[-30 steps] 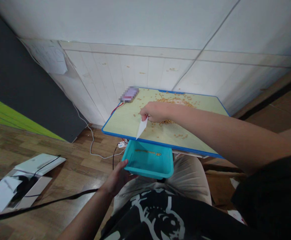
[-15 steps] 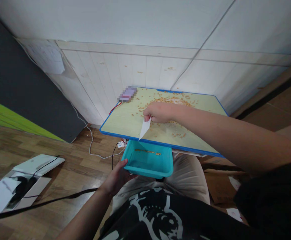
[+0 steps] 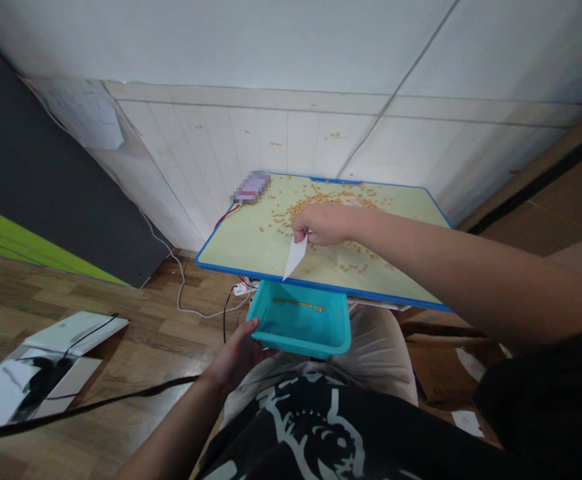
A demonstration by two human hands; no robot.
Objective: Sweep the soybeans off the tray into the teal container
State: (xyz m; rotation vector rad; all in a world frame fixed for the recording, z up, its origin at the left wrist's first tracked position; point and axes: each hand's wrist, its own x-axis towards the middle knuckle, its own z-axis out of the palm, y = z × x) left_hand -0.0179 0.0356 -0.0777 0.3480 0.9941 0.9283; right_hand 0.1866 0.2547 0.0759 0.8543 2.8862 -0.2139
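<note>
Head-worn camera, close above, facing forward and down over tray (image 3: pixel 303 345), tabletop (image 3: pixel 241 248)

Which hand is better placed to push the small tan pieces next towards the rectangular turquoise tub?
Probably the right hand: it holds a thin white card over the pale-yellow, blue-edged table, beside the small tan pieces. The left hand grips the rectangular turquoise tub.

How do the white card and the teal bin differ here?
Colour: the card is white, the bin teal.
Shape: the card is thin and flat, the bin hollow and open-topped.
Place: the card is over the table, the bin below its near edge.
Both are held: card in the right hand, bin in the left hand.
</note>
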